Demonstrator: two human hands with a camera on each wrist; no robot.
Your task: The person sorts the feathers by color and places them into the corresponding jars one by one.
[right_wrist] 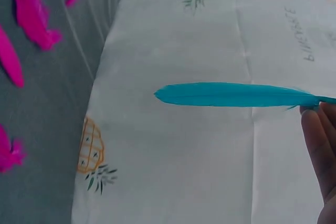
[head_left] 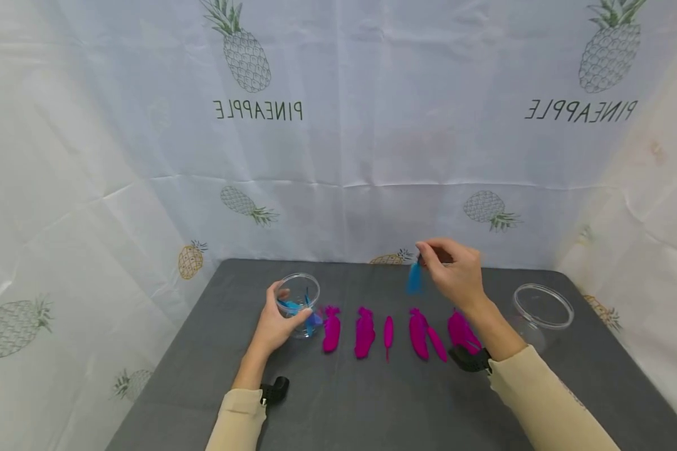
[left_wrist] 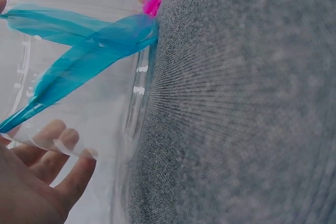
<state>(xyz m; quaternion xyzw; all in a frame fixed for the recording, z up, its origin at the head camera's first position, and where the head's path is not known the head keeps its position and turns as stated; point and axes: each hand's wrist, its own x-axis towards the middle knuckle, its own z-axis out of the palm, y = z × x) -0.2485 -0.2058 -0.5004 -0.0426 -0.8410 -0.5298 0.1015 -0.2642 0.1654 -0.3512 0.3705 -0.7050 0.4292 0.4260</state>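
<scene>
My left hand (head_left: 276,322) grips a clear plastic jar (head_left: 300,289) from its left side, fingers and thumb curled round the wall. Inside the jar are several blue feathers (left_wrist: 79,69), two of them crossing in the left wrist view. Raised above the far part of the table, my right hand (head_left: 454,269) pinches one blue feather (right_wrist: 231,94) by its quill end, and its vane hangs down from the fingertips. Several magenta feathers (head_left: 364,332) lie in a row on the table between the hands, the leftmost one (head_left: 331,329) close beside the jar.
A second clear jar (head_left: 543,307) stands at the right of the dark grey table (head_left: 338,401). Part of the rightmost magenta feathers (head_left: 461,331) is behind the right wrist. White cloth (head_left: 350,144) printed with pineapples hangs behind the table and at both sides.
</scene>
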